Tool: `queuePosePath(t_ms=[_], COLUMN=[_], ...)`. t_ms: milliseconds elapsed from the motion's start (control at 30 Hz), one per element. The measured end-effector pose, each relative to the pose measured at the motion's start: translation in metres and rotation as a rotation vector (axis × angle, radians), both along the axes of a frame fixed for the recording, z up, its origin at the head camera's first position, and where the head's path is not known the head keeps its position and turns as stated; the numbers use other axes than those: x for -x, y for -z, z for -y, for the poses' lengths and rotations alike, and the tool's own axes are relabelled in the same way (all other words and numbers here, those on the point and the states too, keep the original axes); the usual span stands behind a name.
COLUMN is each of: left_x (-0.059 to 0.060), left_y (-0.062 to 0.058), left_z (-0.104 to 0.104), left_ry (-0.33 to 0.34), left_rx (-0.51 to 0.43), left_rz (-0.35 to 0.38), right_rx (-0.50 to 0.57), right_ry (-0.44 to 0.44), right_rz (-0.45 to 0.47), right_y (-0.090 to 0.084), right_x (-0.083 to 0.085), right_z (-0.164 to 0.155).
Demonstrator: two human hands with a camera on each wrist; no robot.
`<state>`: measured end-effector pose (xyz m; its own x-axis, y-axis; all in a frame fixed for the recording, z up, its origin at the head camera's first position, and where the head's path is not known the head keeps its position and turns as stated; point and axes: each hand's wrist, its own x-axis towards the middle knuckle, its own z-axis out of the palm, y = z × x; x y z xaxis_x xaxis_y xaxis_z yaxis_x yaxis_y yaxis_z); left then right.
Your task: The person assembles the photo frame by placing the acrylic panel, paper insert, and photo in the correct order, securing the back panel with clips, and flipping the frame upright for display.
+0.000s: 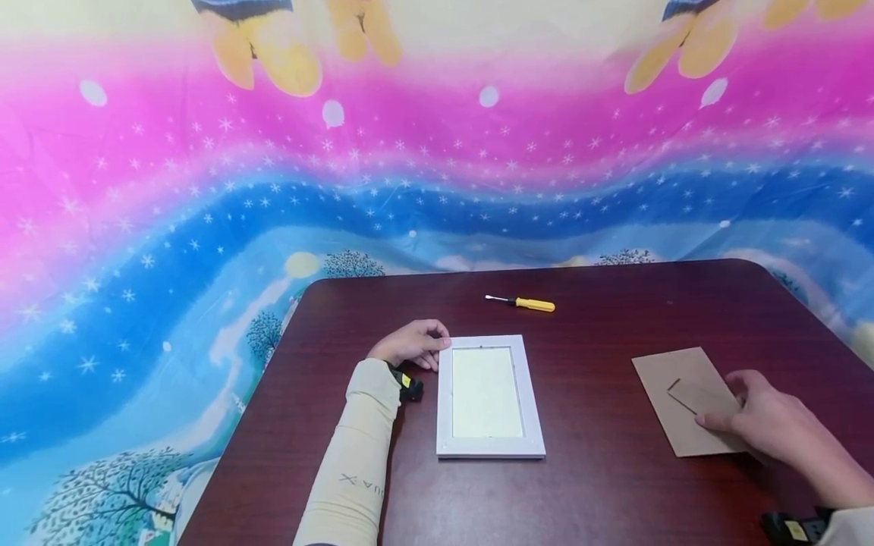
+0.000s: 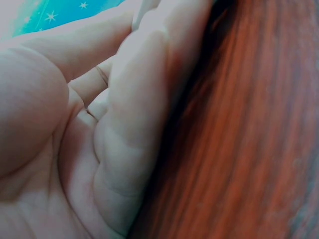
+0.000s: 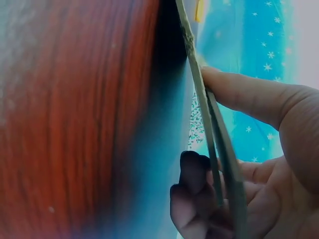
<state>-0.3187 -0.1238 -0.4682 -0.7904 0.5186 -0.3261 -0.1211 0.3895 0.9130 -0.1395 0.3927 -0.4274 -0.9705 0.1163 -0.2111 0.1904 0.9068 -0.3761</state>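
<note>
Hands are seen at opposite sides of a dark reddish wooden surface (image 1: 587,485); the left hand (image 1: 412,343) is rested beside the upper left corner of a white picture frame (image 1: 488,396), its fingers loosely curled with the tips against the frame's edge, nothing being gripped; the frame is laid flat near the middle of the surface; the right hand (image 1: 768,421) is placed at the near right edge of a brown backing board (image 1: 672,387), which is pinched between the thumb on top and the fingers beneath, as shown in the right wrist view, where the board (image 3: 199,99) is seen edge-on and lifted off the wood on that side; the board is set well apart from the frame, to its right; a yellow-handled screwdriver (image 1: 524,303) is laid beyond the frame, untouched; a bright starry cloth (image 1: 205,189) is hung behind.
</note>
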Motion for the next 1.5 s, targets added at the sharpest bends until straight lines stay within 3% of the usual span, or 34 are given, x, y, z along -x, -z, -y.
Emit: queuePosePath(t_ms=[533, 967, 1500], left_x=[0.001, 0.0008, 0.0006], left_y=[-0.0001, 0.0071, -0.0005], left_z=[0.0024, 0.0041, 0.0008], left_ry=[0.004, 0.005, 0.009], left_rx=[0.004, 0.001, 0.007], left_rz=[0.005, -0.006, -0.001], right_rx=[0.032, 0.044, 0.088], right_ry=[-0.058, -0.075, -0.04], right_rz=[-0.129, -0.123, -0.175], right_y=[-0.0002, -0.0015, -0.0012], right_x=[0.0007, 0.0004, -0.0015], right_z=[-0.0067, -0.0052, -0.0029])
